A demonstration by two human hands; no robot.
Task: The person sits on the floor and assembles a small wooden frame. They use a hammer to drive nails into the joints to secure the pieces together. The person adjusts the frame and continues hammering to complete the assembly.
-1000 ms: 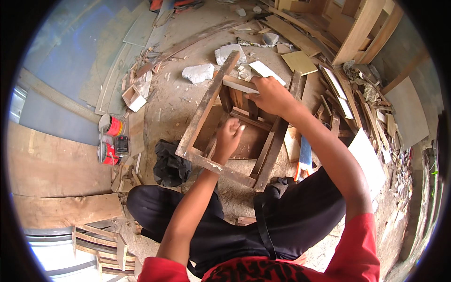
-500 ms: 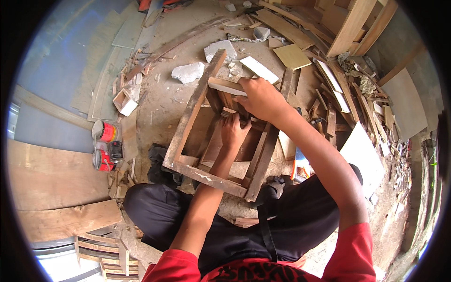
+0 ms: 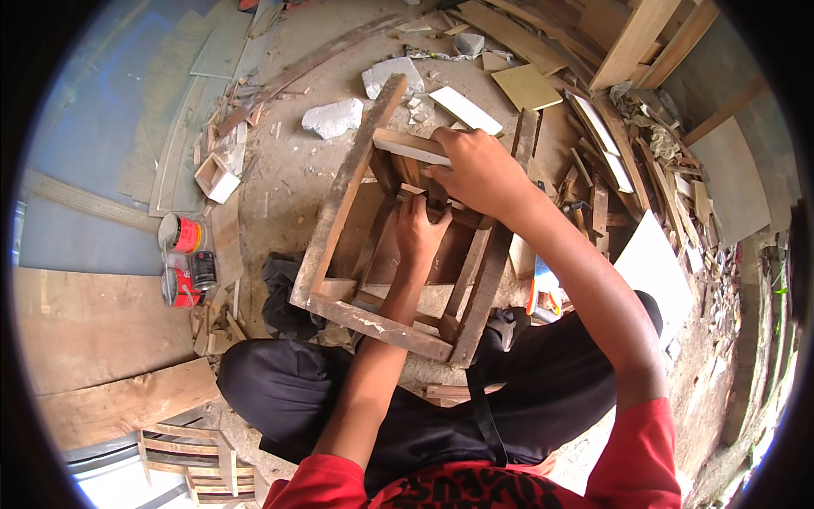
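A worn wooden frame [image 3: 341,222], like a small stool or stand lying on its side, stands tilted between my knees. Across its far end runs a short pale wooden slat [image 3: 410,148]. My right hand [image 3: 482,170] is closed round the right end of that slat, thumb beneath and fingers over it. Reaching inside the frame, my left hand [image 3: 420,227] has its fingers bent round a small wooden block [image 3: 410,192] against an inner crosspiece. The block's lower part is hidden by my fingers.
Paint cans [image 3: 181,233] stand at the left beside wood scraps. White rubble chunks [image 3: 332,119] lie beyond the frame. Boards and offcuts [image 3: 598,208] pile up at the right. An orange-handled tool [image 3: 543,293] lies by my right knee, and a dark cloth [image 3: 284,293] by my left.
The view has shifted slightly. The frame and both hands keep nearly the same places, with my right hand still on the slat and my left still inside.
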